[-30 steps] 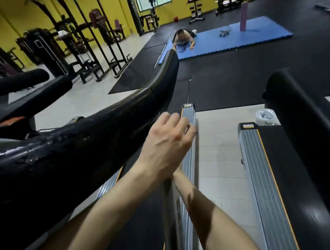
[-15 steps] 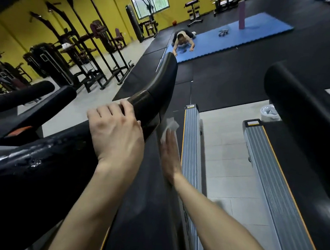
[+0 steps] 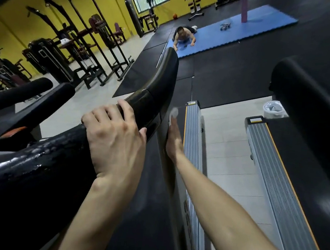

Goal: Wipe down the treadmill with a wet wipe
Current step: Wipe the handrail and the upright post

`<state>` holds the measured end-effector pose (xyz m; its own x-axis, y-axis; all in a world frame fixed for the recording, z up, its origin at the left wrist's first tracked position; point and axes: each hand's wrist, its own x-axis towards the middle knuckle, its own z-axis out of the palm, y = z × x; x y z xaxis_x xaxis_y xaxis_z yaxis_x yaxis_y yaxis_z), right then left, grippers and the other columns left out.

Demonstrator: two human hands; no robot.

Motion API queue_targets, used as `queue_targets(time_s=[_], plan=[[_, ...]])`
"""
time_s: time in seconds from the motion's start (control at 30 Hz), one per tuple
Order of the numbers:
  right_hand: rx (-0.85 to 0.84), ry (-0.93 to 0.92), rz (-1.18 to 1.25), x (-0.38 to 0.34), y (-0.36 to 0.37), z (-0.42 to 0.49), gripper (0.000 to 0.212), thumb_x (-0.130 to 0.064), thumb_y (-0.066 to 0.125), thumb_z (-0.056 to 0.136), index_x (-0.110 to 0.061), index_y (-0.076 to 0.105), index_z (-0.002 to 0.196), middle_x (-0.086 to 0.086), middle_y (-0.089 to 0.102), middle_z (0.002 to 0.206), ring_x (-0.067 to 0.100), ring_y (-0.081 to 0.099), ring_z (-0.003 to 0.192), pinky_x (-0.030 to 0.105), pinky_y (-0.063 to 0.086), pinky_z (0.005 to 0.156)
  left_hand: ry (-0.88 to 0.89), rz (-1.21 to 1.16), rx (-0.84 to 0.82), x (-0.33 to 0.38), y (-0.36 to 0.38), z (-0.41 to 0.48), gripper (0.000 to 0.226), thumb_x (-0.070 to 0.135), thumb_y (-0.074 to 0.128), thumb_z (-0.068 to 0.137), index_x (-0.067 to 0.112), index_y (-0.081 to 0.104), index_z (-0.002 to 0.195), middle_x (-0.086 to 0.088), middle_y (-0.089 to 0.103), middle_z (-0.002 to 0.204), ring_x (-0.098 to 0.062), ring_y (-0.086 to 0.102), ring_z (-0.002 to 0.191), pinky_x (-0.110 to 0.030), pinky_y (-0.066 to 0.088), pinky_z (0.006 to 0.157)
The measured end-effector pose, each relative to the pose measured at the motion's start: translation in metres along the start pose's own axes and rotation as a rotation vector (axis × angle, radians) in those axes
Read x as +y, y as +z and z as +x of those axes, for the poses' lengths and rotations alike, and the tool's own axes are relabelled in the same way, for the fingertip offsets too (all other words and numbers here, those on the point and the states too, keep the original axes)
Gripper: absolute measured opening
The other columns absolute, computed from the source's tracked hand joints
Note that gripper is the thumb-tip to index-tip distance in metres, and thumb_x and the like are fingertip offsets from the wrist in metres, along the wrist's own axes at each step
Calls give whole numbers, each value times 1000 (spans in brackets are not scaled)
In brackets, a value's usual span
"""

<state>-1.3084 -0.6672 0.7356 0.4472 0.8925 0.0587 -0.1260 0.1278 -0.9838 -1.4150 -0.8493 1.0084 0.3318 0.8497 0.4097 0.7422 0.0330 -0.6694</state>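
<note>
My left hand (image 3: 115, 140) grips the treadmill's glossy black handrail (image 3: 155, 84), fingers curled over its top. The rail's near part is wet and streaked. Below it, my right hand (image 3: 173, 141) reaches forward and down with straight fingers and presses a white wet wipe (image 3: 174, 112) onto the right edge of the dark treadmill belt (image 3: 147, 203). The wipe sits beside the ribbed grey side rail (image 3: 191, 139), near the treadmill's far end. I see the right hand edge-on, and its palm is hidden.
A second treadmill (image 3: 271, 174) runs parallel on the right with its black handrail (image 3: 311, 101) above. A lined white bin (image 3: 274, 110) stands on the tiled floor between the two treadmills. A person lies on a blue mat (image 3: 248, 28) ahead. Weight machines (image 3: 76, 57) line the yellow wall on the left.
My left hand moved left from above the right hand and took hold of the handrail. My right hand slid the wipe farther along the belt edge toward the far end.
</note>
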Motion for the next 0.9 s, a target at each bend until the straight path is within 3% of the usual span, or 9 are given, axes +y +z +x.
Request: queue_targets(time_s=[0.07, 0.13, 0.23, 0.3, 0.43, 0.57, 0.67, 0.73, 0.9], plan=[[-79, 52, 117, 34, -11, -51, 66, -83, 15, 102, -58, 19, 163, -27, 21, 172, 2, 15, 161, 46, 9, 133, -7, -3, -15, 0, -1, 0, 78, 65, 37, 102, 5, 35, 152, -22, 58, 121, -38, 54, 103, -48, 43, 95], [-144, 197, 177, 68, -21, -93, 72, -89, 16, 98, -56, 30, 161, -20, 36, 169, 8, 29, 159, 51, 15, 133, -18, -14, -24, 1, -2, 0, 78, 65, 37, 102, 4, 36, 151, -23, 58, 121, -38, 54, 102, -48, 43, 95], [-149, 281, 255, 29, -25, -87, 84, -89, 20, 97, -38, 50, 156, -8, 59, 153, 14, 50, 146, 45, 29, 130, -17, -44, -23, 1, -2, 1, 77, 63, 39, 102, 3, 36, 150, -22, 57, 118, -38, 53, 102, -48, 43, 94], [-73, 226, 223, -16, -18, -41, 81, -81, 25, 103, -29, 41, 162, -8, 49, 161, 13, 43, 150, 37, 27, 129, -11, -50, -26, 0, -2, 1, 77, 63, 39, 102, 3, 36, 151, -22, 57, 118, -38, 53, 103, -48, 42, 94], [-55, 88, 72, -21, -3, 55, 77, -94, 19, 93, -58, 34, 158, -24, 37, 167, 7, 30, 158, 47, 20, 132, -12, -48, -38, 0, -4, 1, 77, 63, 39, 102, 3, 36, 150, -22, 56, 117, -39, 53, 104, -49, 43, 95], [-102, 177, 297, -11, -20, -62, 67, -69, 24, 110, -35, 24, 169, -17, 28, 173, -3, 27, 156, 17, 27, 123, -14, -56, -48, -1, -4, 1, 77, 63, 40, 102, 2, 37, 149, -24, 56, 118, -40, 53, 105, -49, 44, 96], [-114, 291, 293, 49, -30, -127, 77, -84, 17, 101, -42, 41, 161, -12, 48, 163, 9, 44, 150, 39, 29, 129, -11, -44, -37, -1, -5, -1, 78, 64, 39, 102, 2, 37, 149, -23, 57, 118, -39, 54, 104, -49, 44, 96], [-77, 308, 254, 50, -28, -111, 79, -90, 19, 96, -43, 57, 147, -10, 63, 147, 8, 57, 136, 42, 34, 127, -9, -38, -36, -2, -4, -1, 79, 65, 40, 102, 2, 37, 149, -23, 57, 118, -39, 54, 105, -49, 44, 97], [-1, 185, 177, -26, -17, 13, 91, -92, 29, 93, -34, 39, 162, -15, 47, 157, 7, 42, 146, 36, 29, 126, 0, -44, -28, -2, -3, -1, 79, 65, 39, 102, 1, 37, 149, -23, 57, 118, -39, 53, 104, -49, 44, 98]])
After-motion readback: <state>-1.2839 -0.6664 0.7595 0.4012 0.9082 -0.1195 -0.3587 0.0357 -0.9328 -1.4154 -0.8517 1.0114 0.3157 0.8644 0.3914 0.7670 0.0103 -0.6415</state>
